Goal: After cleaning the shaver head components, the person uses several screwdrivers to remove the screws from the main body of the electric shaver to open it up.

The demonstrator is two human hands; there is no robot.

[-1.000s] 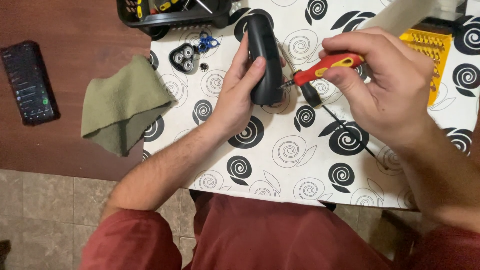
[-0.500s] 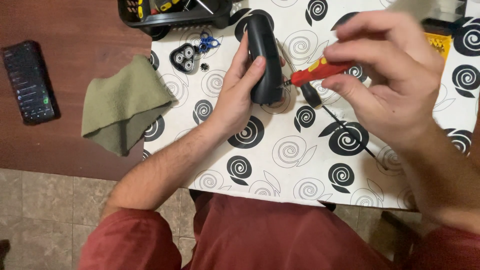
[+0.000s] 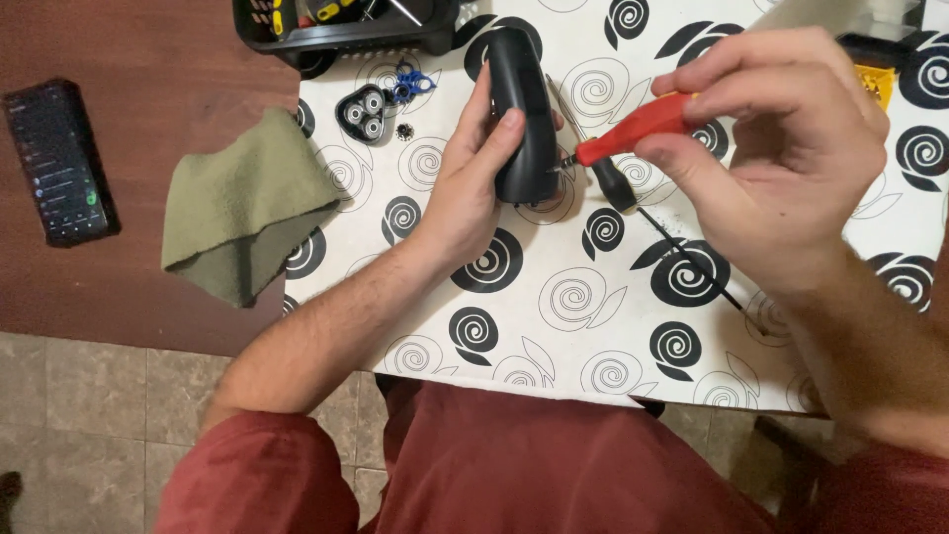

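Observation:
My left hand point(image 3: 473, 183) grips a black electric shaver body point(image 3: 521, 109), holding it on its side over the white table cover with black spirals point(image 3: 593, 297). My right hand point(image 3: 781, 148) holds a red-handled screwdriver point(image 3: 638, 127) in its fingertips, and the tip touches the shaver's right side near its lower end. The shaver's detached three-ring cutter head point(image 3: 362, 112) lies on the cover to the left, with a small blue part point(image 3: 410, 83) and a tiny round gear point(image 3: 403, 130) beside it.
A folded olive-green cloth point(image 3: 242, 203) lies across the cover's left edge. A dark phone point(image 3: 59, 161) rests on the brown wooden table at far left. A black tool tray point(image 3: 346, 25) sits at the top, a yellow bit holder point(image 3: 874, 81) at top right. A thin black cord point(image 3: 682, 252) crosses the cover.
My right hand has shifted up and slightly right, re-gripping the screwdriver handle with its fingertips. The tip stays at the shaver, and my left hand has held still.

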